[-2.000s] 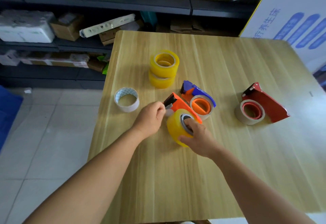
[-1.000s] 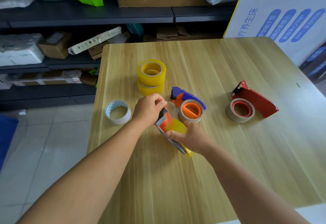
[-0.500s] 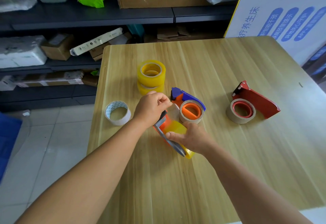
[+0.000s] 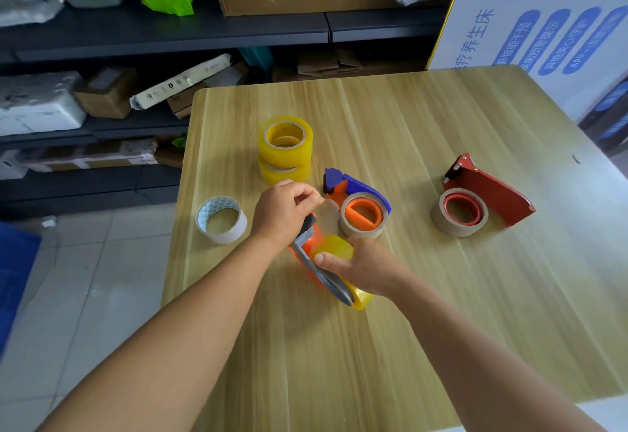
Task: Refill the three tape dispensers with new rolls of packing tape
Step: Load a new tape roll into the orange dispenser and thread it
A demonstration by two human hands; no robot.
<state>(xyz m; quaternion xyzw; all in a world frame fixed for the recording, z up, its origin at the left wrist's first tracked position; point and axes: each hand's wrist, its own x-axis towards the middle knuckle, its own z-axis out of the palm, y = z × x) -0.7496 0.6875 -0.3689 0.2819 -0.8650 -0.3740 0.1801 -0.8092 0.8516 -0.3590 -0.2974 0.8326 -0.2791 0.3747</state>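
Observation:
My right hand (image 4: 365,266) grips an orange tape dispenser (image 4: 307,244) loaded with a yellow tape roll (image 4: 336,248), held on edge just above the wooden table (image 4: 390,346). My left hand (image 4: 283,212) pinches the clear tape end (image 4: 328,216) pulled out over the dispenser's front. Two new yellow rolls (image 4: 284,151) stand stacked behind my left hand. A blue and orange dispenser (image 4: 360,207) with a nearly spent roll lies just behind my right hand. A red dispenser (image 4: 482,199) with a spent roll lies to the right.
A white empty tape core (image 4: 221,219) lies near the table's left edge. Dark shelves (image 4: 170,34) with boxes and bags run behind the table. A white printed board (image 4: 543,23) stands at the back right. Tiled floor (image 4: 85,278) lies to the left.
The dispenser was turned from flat to on edge in my right hand. My left hand lifted from its front and drew the tape end up and back.

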